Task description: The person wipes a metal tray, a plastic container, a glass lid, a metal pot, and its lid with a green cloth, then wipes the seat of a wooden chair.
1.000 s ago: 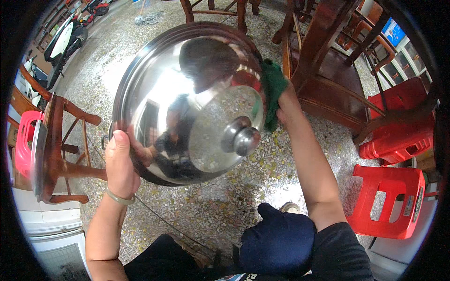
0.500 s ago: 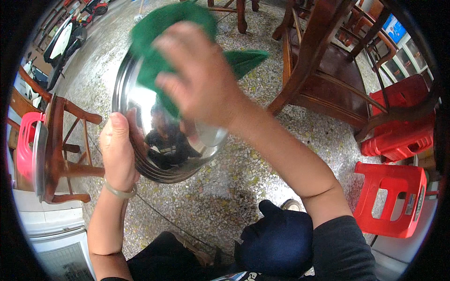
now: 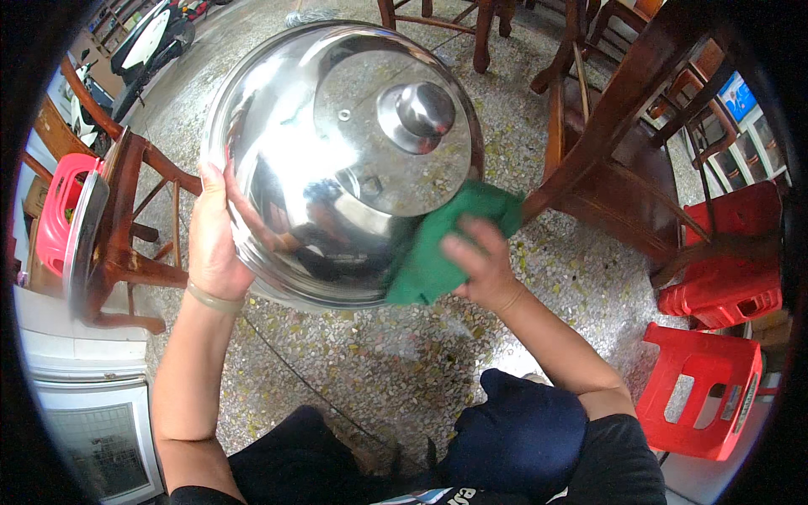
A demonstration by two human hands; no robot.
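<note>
A large, shiny domed pot lid (image 3: 278, 126) with a see-through round centre and a metal knob (image 3: 421, 116) is held up in front of me, its outer face turned toward me. My left hand (image 3: 219, 244) grips the left rim, thumb on the outer face and the other fingers mostly hidden. At the lower right rim, my right hand (image 3: 481, 263) presses a green cloth (image 3: 425, 252) against the metal. Those right fingers are slightly blurred and closed over the cloth.
Wooden chairs stand at left (image 3: 135, 210) and right (image 3: 614, 168). A pink basket (image 3: 63, 210) with a round metal thing sits on the left chair. Red plastic stools (image 3: 703, 379) are at right. Motorbikes (image 3: 147, 50) stand far left on the speckled floor (image 3: 337, 362).
The lid has turned, so its knob and clear centre now face me. My right hand and the cloth moved from the upper edge down to the lower right rim.
</note>
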